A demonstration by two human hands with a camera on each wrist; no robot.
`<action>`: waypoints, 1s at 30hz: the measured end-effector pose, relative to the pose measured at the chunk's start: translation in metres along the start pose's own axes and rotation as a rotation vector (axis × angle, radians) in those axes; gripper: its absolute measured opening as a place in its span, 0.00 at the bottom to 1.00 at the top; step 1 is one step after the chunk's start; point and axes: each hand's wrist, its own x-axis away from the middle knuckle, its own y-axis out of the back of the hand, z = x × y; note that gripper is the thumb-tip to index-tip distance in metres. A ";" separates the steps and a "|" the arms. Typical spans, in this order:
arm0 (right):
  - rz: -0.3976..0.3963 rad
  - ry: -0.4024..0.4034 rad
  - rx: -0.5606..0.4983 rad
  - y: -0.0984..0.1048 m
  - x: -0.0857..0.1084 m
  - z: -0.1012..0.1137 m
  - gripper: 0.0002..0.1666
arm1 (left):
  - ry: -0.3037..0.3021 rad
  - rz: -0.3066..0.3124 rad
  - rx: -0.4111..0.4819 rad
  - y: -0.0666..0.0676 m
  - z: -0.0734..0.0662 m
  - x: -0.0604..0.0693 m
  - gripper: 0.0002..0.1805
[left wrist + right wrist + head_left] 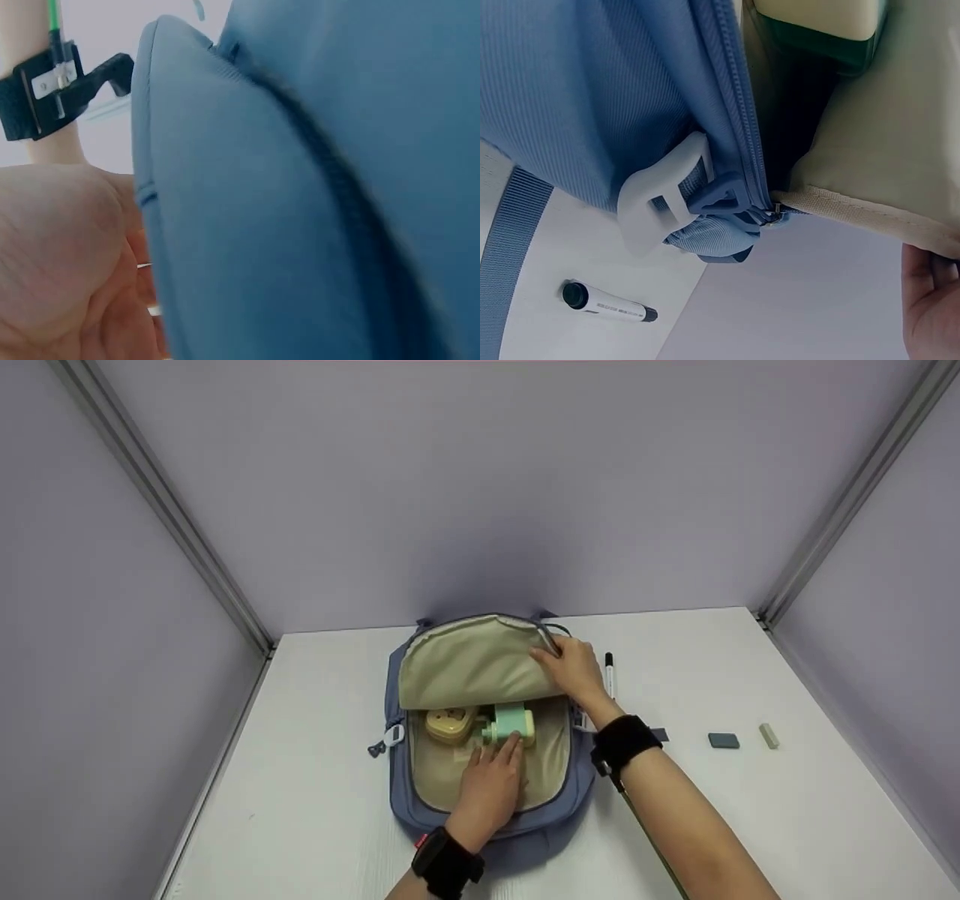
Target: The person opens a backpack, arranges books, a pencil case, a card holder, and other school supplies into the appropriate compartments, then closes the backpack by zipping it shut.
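A blue backpack (487,855) lies on the table with its main compartment unzipped. At the upper right, my right hand (574,664) pinches the edge of its beige-lined flap (472,667) and holds it raised. The flap edge and some right fingertips show in the right wrist view. My left hand (491,787) reaches over the compartment's lower rim, fingers extended. Its fingertips touch a mint-green and pale-yellow thing (514,724) of unclear kind inside. Left of that lies a rounded yellow case (450,725) with a small printed pattern, partly under the flap.
Right of the backpack lies a white marker with a black cap (607,302). Farther right are a dark blue-grey block (724,741) and a small pale green stick-like piece (769,736). White buckles (660,199) hang at the bag's sides. Grey panels surround the table.
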 end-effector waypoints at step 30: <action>-0.049 0.074 -0.040 0.005 0.007 0.000 0.22 | -0.060 -0.024 0.029 0.029 0.015 -0.004 0.35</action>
